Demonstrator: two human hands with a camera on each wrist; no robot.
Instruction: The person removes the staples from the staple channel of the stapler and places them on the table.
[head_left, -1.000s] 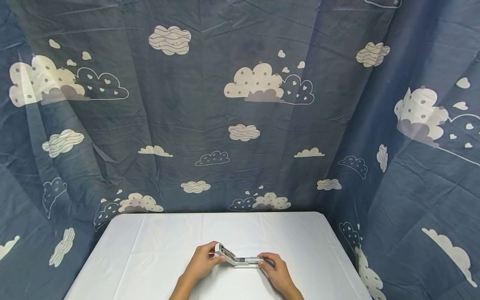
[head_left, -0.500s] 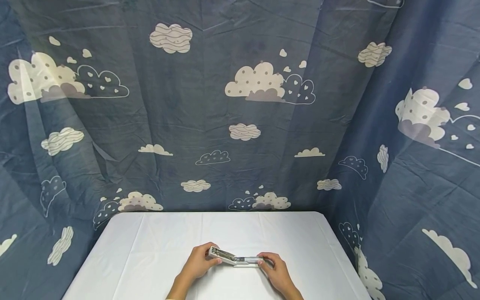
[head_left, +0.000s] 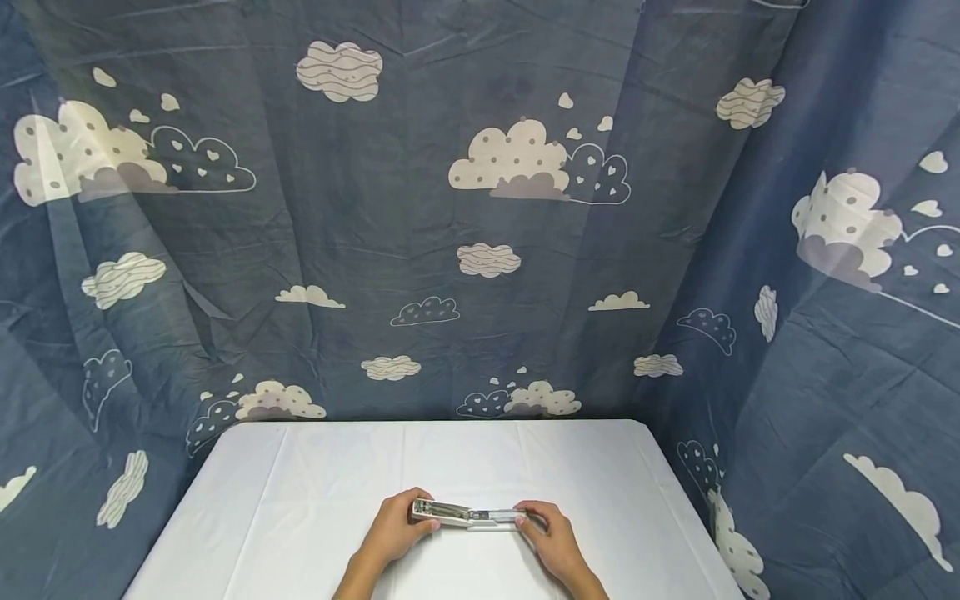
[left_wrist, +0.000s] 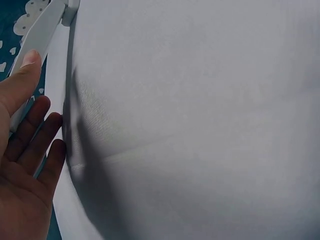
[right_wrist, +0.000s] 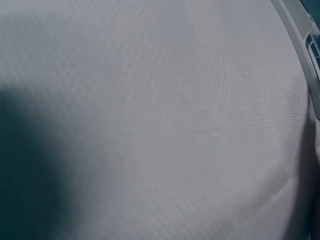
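A white stapler (head_left: 480,527) is folded wide open near the table's front, its top arm swung out to the left and nearly level with the base. My left hand (head_left: 392,528) pinches the far end of that top arm between thumb and fingers. At the other end, my right hand (head_left: 553,543) grips the base and the metal staple channel. In the left wrist view, the thumb of my left hand (left_wrist: 22,190) presses on the white arm (left_wrist: 42,37), other fingers extended. The right wrist view catches only part of the stapler (right_wrist: 297,27); the right hand is mostly hidden there.
A white cloth covers the table (head_left: 322,467), which has rounded far corners. Dark blue curtains (head_left: 420,217) printed with clouds hang behind it and along both sides. Shadows of the hands fall on the cloth.
My left hand has moved left and slightly down, swinging the stapler's top arm from a raised slant to almost flat. The right hand keeps its grip in about the same place.
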